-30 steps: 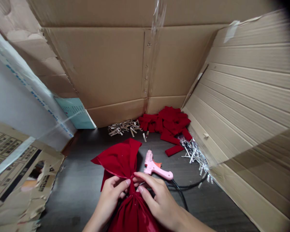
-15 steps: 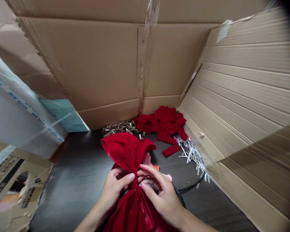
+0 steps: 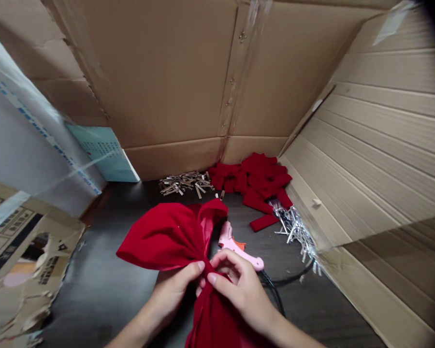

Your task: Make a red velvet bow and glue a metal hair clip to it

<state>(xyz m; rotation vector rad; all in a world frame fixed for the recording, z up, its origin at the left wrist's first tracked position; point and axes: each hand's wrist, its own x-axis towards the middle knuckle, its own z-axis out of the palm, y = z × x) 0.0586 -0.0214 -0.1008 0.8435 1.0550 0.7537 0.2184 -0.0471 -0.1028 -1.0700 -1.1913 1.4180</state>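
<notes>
A large red fabric bow is gathered tight at its middle, its loops fanning out above and its lower part hanging toward me. My left hand pinches the gathered middle from the left, thumb on top. From the right, my right hand grips the same spot between thumb and fingers. Just beyond my right hand lies a pink glue gun with an orange trigger, on the dark table. The fingers behind the fabric are partly hidden.
Behind the bow lie a heap of metal clips, a pile of red fabric strips and more silvery clips. Cardboard walls enclose the back and right. A light blue booklet leans at left; a black cable runs at right.
The bow has turned and tilted, its upper loops swinging left and spreading wider. More of the glue gun now shows. Both hands still hold the middle, and the camera view has shifted slightly.
</notes>
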